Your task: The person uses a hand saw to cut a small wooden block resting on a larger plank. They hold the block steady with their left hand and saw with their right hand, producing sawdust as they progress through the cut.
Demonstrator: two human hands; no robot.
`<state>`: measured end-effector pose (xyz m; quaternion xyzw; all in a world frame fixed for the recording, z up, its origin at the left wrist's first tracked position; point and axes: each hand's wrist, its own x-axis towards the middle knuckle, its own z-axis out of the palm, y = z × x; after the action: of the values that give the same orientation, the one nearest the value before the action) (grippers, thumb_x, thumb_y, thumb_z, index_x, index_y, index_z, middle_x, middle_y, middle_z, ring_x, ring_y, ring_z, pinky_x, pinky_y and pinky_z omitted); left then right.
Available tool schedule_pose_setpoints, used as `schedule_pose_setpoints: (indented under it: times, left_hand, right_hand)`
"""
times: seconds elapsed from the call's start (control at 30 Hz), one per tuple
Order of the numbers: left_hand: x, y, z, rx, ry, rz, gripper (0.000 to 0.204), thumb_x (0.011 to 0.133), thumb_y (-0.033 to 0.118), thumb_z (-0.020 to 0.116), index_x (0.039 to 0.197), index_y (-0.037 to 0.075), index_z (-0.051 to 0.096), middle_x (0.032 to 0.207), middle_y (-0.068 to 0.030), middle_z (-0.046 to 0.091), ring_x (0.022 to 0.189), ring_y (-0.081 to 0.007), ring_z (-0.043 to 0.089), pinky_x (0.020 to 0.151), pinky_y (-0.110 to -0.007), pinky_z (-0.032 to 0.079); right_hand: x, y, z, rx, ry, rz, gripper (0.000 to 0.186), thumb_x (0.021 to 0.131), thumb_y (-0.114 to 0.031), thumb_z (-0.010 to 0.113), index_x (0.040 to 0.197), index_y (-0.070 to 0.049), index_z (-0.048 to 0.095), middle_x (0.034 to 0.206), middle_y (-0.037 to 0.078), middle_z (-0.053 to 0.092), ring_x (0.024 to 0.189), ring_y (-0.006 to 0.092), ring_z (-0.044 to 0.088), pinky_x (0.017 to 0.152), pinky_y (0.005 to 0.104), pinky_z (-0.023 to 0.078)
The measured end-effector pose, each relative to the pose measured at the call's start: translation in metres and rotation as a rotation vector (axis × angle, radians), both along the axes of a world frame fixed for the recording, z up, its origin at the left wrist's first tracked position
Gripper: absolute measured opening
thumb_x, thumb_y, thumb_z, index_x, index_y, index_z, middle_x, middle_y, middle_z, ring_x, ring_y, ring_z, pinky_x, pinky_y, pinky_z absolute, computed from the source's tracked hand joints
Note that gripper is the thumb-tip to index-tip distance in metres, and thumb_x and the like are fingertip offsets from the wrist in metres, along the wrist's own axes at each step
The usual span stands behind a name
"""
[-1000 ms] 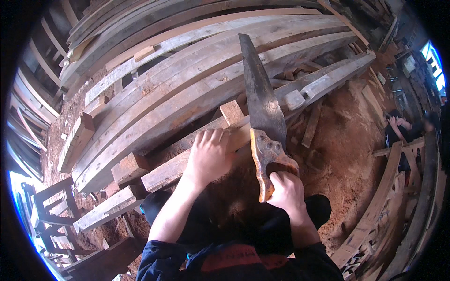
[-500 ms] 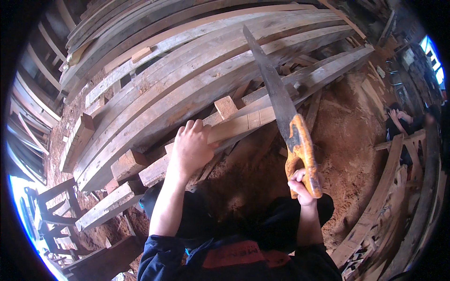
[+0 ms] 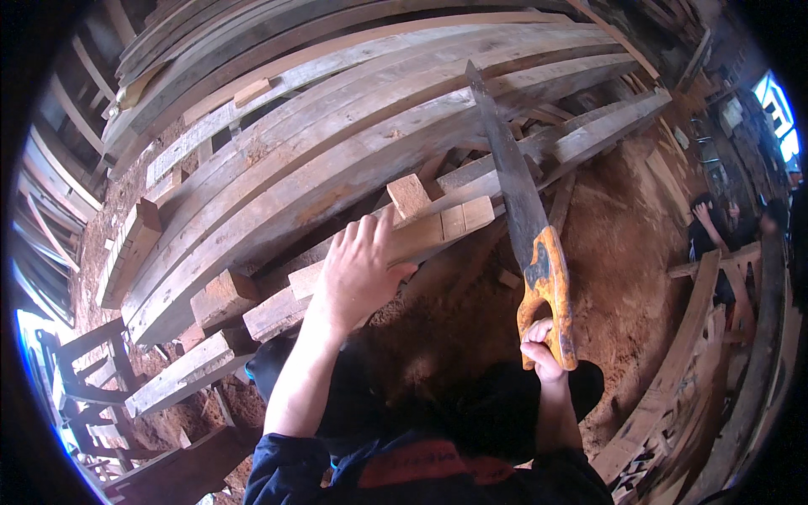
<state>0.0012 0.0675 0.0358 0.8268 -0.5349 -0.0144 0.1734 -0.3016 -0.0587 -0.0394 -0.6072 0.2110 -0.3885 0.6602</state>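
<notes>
In the head view, the right hand [image 3: 545,347] is clamped around the yellow handle [image 3: 549,273] of a handsaw [image 3: 512,181], whose blade points up and away from it. The left hand [image 3: 358,273] lies over a wooden piece [image 3: 442,227], which extends rightward beyond its thumb; I cannot tell whether it grips.

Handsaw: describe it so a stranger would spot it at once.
Find the long timbers lying across the upper picture, then look below to the person's right hand. It grips the handsaw. Unlike the timbers, it has a dark tapering blade and a worn yellow-orange handle.
</notes>
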Motion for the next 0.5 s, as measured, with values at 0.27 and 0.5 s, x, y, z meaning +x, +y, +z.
schedule_pose_setpoints:
  times: [0.27, 0.5]
  left_hand:
    - [-0.017, -0.018, 0.000, 0.039, -0.024, -0.032, 0.082, 0.083, 0.045, 0.069, 0.140, -0.005, 0.038, 0.121, -0.0193, 0.054, 0.116, -0.0330, 0.051, 0.102, -0.043, 0.039]
    - [-0.016, -0.010, -0.010, -0.035, -0.074, -0.021, 0.086, 0.081, 0.045, 0.071, 0.141, -0.005, 0.035, 0.122, -0.0201, 0.053, 0.120, -0.0340, 0.049, 0.108, -0.048, 0.034]
  right_hand:
    - [0.008, 0.011, -0.002, -0.023, 0.032, -0.069, 0.023, 0.068, 0.008, 0.071, 0.079, -0.003, 0.054, 0.069, 0.005, 0.058, 0.061, 0.0138, 0.058, 0.058, 0.0271, 0.048]
    - [0.007, 0.011, -0.009, -0.094, 0.026, -0.054, 0.023, 0.068, 0.008, 0.073, 0.080, -0.003, 0.056, 0.071, 0.005, 0.059, 0.063, 0.0126, 0.058, 0.060, 0.0267, 0.048]
